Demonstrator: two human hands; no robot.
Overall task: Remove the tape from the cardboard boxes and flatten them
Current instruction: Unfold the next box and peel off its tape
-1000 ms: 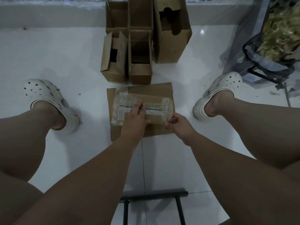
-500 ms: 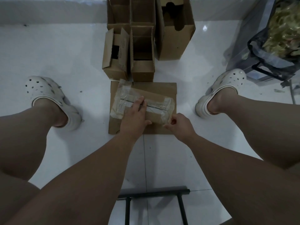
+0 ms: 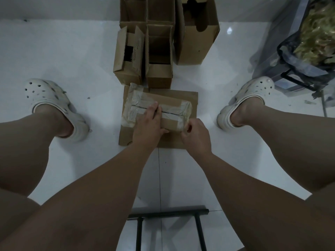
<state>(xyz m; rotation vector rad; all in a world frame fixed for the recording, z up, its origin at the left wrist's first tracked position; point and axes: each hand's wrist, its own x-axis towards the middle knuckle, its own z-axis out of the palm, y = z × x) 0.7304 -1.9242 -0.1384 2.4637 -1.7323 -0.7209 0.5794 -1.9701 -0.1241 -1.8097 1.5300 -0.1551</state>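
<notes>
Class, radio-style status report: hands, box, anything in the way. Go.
Left hand flat on box, steadying. Right hand pinching tape at its right end. Tape not yet off, box unflattened. Nothing blocking.

A taped box (image 3: pixel 172 102) lies on a flat cardboard sheet (image 3: pixel 190 98) on the white tiled floor (image 3: pixel 72 51), between two pale clogs (image 3: pixel 47 95). The left grip (image 3: pixel 147 124) presses down on its top, fingers laid across the seam. The right grip (image 3: pixel 196 136) pinches the clear tape (image 3: pixel 183 110) at the box's near right corner. Several open boxes (image 3: pixel 159 57) stand just behind
</notes>
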